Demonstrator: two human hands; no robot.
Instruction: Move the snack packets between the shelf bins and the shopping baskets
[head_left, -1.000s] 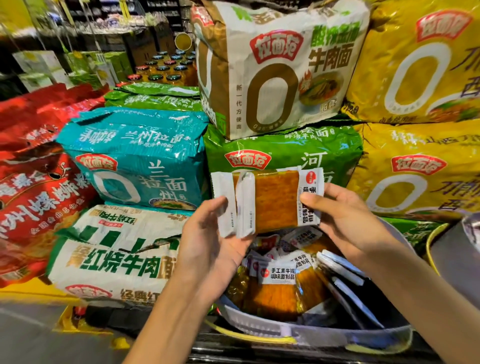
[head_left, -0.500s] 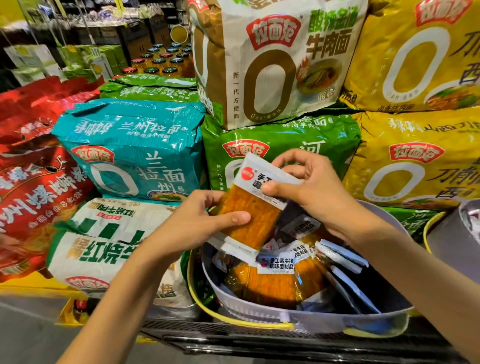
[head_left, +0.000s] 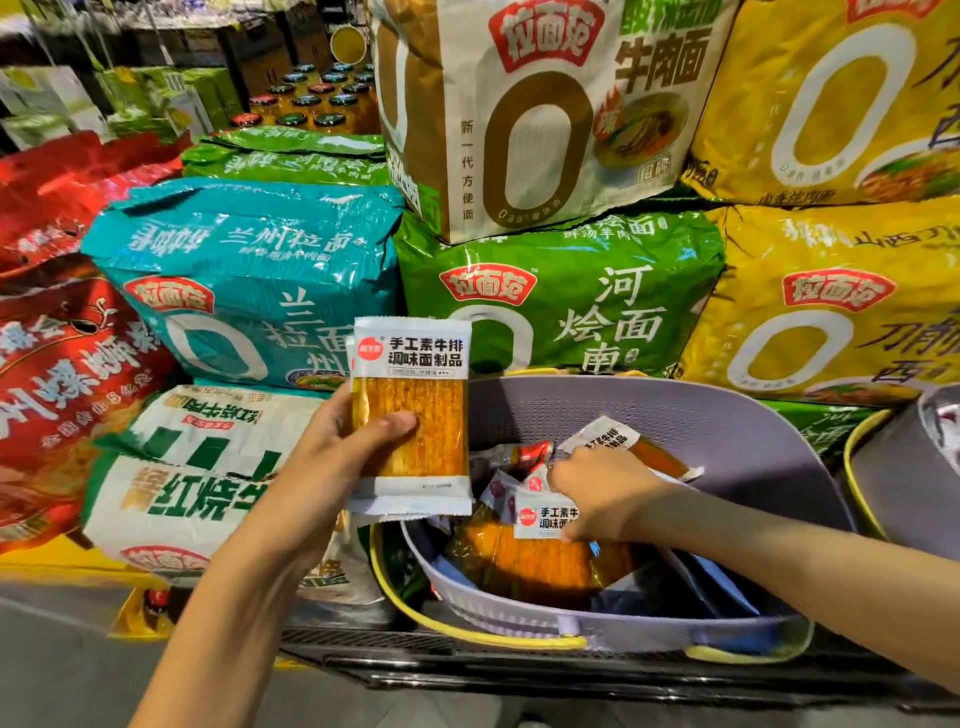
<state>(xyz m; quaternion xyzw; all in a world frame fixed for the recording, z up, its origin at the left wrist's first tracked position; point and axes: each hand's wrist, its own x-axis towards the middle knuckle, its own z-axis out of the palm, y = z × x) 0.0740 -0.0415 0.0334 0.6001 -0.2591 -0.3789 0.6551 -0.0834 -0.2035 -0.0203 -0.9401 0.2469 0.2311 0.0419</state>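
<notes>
Backed by noodle multipacks (head_left: 561, 301), a snack packet (head_left: 410, 415) is gripped upright by the left hand (head_left: 332, 457); the right hand (head_left: 602, 493) is curled among packets (head_left: 530, 566) in the basket (head_left: 675, 415) beside it, hold unclear.

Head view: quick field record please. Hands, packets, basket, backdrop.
left hand: holds a snack packet upright, thumb across its front
held packet: white label on top, orange contents, up outside the basket's left edge; possibly a second one behind it
right hand: down in the basket among the loose packets; grip unclear
basket: grey, perforated wall, yellow handle, several matching packets inside
backdrop: big noodle bags stacked behind, in teal, green, yellow and red
</notes>
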